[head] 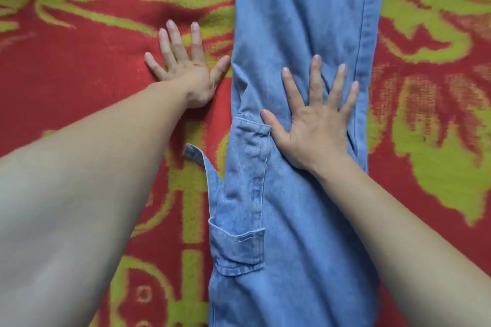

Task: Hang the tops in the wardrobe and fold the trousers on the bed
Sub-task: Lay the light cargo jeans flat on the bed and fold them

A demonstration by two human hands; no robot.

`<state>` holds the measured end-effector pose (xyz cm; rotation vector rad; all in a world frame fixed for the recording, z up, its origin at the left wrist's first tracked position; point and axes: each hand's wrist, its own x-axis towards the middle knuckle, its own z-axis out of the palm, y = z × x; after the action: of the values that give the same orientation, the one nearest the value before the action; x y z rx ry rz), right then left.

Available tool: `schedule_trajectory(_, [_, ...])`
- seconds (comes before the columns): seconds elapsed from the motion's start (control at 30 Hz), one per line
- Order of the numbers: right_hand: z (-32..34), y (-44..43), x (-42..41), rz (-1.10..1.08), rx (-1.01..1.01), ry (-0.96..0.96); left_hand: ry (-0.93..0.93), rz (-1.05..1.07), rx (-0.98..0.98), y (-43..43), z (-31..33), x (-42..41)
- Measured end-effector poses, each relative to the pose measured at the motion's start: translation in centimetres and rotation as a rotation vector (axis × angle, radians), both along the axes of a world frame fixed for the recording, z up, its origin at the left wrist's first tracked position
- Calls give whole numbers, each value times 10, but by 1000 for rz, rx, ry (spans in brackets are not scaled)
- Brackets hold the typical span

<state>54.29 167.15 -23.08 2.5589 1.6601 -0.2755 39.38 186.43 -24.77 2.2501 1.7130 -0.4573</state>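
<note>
Trousers (297, 21): light blue washed denim, laid lengthwise on the bed (79, 82), running from the top of the view to the bottom. Side seam stitching is visible along the right edge. Two patch pockets are stacked on the left side, upper pocket (249, 146) and lower pocket (239, 249). A denim loop (204, 164) sticks out left onto the blanket (425, 167), which is red with a yellow-green pattern. There are diagonal creases around the right hand.

Left hand (190, 74): palm down on the blanket just beside the trousers' left edge, fingers (174, 37) spread, thumb tip at the denim edge.

Right hand (316, 127): palm flat on the trousers, fingers (316, 79) straight and spread, pressing the cloth.

Both forearms bare, extended.
</note>
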Motion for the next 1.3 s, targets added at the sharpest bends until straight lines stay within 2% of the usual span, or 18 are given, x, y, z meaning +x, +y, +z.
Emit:
schedule_trajectory(0.13, [1,5,5,-46,-68,40,-34,-8,-53,-10,25,2])
schedule_trajectory(0.23, [23,8,9,-15,-180,147,-245,159,-56,-41,58,6])
schedule_trajectory(0.3, [40,-10,3,-31,-101,152,-463,217,-27,-95,77,6])
schedule_trajectory(0.37, [50,-58,-17,-69,107,86,-575,117,81,-179,85,-8])
schedule_trajectory(0.4, [52,-92,-30,-74,204,74,-549,-14,121,-224,85,-24])
schedule_trajectory(0.43, [51,-128,-41,-49,248,69,-417,-185,138,-260,82,-43])
schedule_trajectory(0.5, [43,-187,-50,32,92,89,-119,-423,90,-296,61,-72])
schedule_trajectory(0.53, [35,-209,-51,45,-27,115,-75,-427,57,-298,51,-78])
schedule_trajectory(0.6, [18,-229,-47,0,-97,152,-139,-377,58,-287,37,-75])
schedule_trajectory(0.7, [7,-226,-51,-25,-9,119,-326,-382,100,-281,32,-78])
schedule_trajectory(0.77, [11,-233,-60,-114,61,169,-516,-279,178,-298,36,-96])
schedule_trajectory(0.83, [19,-256,-77,-268,177,292,-649,12,183,-340,42,-118])
schedule_trajectory(0.87, [25,-275,-90,-346,215,356,-645,175,129,-370,45,-130])
schedule_trajectory(0.93, [38,-324,-120,-442,174,415,-457,351,13,-439,55,-160])
schedule_trajectory(1.0, [46,-372,-152,-517,77,366,-242,337,-94,-500,64,-188])
schedule_trajectory(1.03, [51,-396,-167,-582,58,342,-215,335,-147,-527,68,-200])
schedule_trajectory(1.17, [57,-441,-202,-938,24,541,-347,582,-335,-553,71,-212])
schedule_trajectory(1.3, [61,-473,-222,-984,-209,759,-331,586,-443,-557,72,-220])
